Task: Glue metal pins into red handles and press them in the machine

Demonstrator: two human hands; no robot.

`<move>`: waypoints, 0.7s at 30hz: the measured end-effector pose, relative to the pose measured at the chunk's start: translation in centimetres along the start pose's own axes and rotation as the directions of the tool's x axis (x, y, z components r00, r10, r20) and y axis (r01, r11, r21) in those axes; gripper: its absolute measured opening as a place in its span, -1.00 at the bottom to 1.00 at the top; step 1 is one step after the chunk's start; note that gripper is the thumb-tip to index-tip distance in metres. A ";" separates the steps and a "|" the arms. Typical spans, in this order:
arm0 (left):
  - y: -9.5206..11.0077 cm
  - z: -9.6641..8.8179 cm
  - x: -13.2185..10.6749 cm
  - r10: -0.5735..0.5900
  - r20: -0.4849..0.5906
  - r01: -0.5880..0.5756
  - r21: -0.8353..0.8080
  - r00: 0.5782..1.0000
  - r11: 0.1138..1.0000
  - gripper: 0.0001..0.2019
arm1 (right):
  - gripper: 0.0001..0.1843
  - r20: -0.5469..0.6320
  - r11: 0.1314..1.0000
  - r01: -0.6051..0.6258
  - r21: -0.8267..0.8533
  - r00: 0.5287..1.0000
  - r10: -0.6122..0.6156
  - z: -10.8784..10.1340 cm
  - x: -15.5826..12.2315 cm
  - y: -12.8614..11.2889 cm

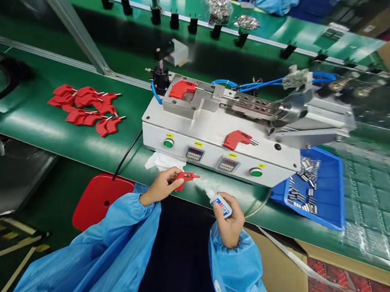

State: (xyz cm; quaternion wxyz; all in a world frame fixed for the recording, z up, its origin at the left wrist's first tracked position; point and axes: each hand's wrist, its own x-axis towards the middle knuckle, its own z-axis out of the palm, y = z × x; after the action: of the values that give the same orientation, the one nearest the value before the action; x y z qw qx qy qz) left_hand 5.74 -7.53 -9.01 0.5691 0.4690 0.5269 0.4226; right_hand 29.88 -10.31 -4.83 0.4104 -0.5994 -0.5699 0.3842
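Observation:
My left hand (161, 187) pinches a small red plastic part (183, 179) in front of the grey press machine (215, 140). My right hand (230, 221) grips a small white glue bottle (219, 203), its nozzle pointing up-left toward the red part, a short gap away. Another red part (237, 139) lies on the machine's top plate. A third red part (182, 89) sits in the fixture at the machine's back left. Both my arms wear blue sleeves.
A pile of several red parts (86, 109) lies on the green belt to the left. A blue tray (327, 189) of small metal pins sits right of the machine. White cloth (161, 160) lies under its front. A red stool (95, 199) and cardboard box (282, 274) stand below. Another person's sleeve (273, 0) shows at the top.

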 end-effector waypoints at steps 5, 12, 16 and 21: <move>0.1 -0.1 0.0 0.018 0.023 -0.018 0.027 1.000 0.999 -0.55 | -0.67 -0.023 0.999 0.040 -0.037 0.999 -0.041 1.3 0.7 -0.4; 0.5 -0.3 -0.1 0.032 0.037 -0.034 0.051 0.999 0.998 -0.56 | -0.66 -0.022 0.997 0.017 -0.076 1.000 -0.018 1.6 1.2 -0.6; 0.5 -0.3 -0.1 0.037 0.036 -0.039 0.064 0.999 0.997 -0.57 | -0.65 -0.027 0.996 0.022 -0.084 0.999 -0.025 1.6 1.2 -0.5; 0.5 -0.2 -0.2 0.031 0.030 -0.033 0.062 0.999 0.998 -0.55 | -0.68 -0.024 0.998 0.032 -0.052 0.999 -0.033 1.7 1.2 -0.5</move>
State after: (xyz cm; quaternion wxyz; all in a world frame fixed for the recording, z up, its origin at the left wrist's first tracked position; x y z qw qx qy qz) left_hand 5.54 -7.58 -8.50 0.5549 0.5009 0.5240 0.4082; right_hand 28.16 -9.05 -4.98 0.4080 -0.6051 -0.5840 0.3553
